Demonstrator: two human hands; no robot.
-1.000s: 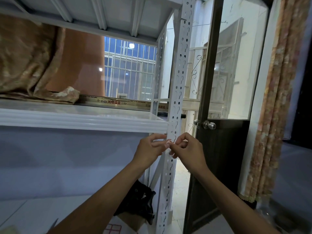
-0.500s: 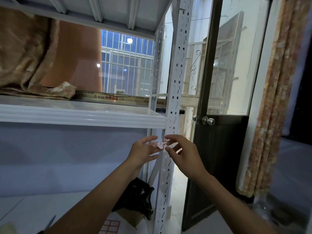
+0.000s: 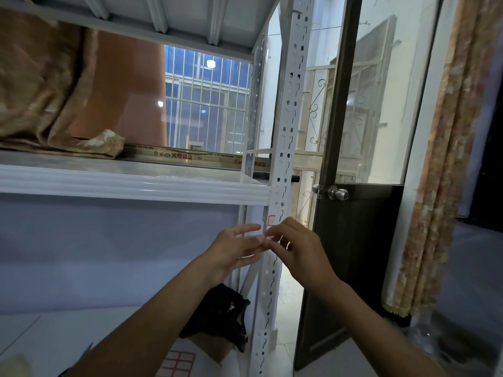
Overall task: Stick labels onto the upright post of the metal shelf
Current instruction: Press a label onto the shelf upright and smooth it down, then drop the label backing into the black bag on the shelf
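Note:
The white perforated upright post of the metal shelf runs from top to bottom in the middle of the view. A small red-bordered label sits on the post just under the shelf board. My left hand is held out with straight fingers, its tips at the post below the label. My right hand comes from the right with loosely bent fingers. Its forefinger tip meets the left fingertips at the label's lower edge. I see nothing held in either hand.
A sheet of red-bordered labels lies on the lower board beside a black bag and a brown packet. Brown cloth is heaped on the upper board. A dark door with a knob stands right of the post, then a curtain.
Earlier both hands pinched a small label in front of the post. Now the label sits on the post and the fingers have loosened and dropped just below it.

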